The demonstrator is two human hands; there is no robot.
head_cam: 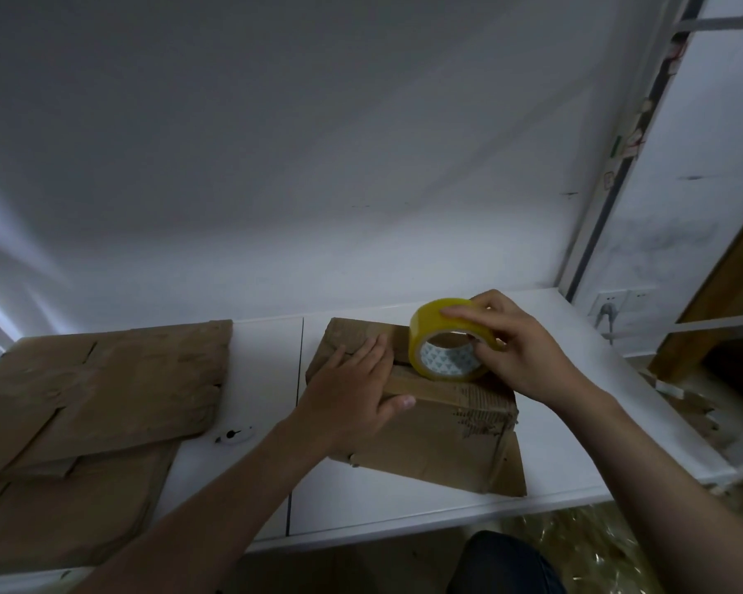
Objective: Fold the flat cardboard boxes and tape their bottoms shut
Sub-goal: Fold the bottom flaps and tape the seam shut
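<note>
A folded brown cardboard box [430,430] stands on the white table [267,370], its closed flaps facing up. My left hand [352,388] lies flat on those flaps with straight fingers, the thumb over the near edge. My right hand [511,340] grips a yellow tape roll [442,336], which stands upright on the box top along the flap seam. A strip of tape runs along the seam between the roll and my left hand. The near right corner of the box is torn.
Several flat cardboard boxes [95,396] lie stacked on the table's left side. A small white round object [232,434] sits beside them. A white wall rises behind the table. Wall sockets [618,300] and wooden furniture [721,302] stand at the right.
</note>
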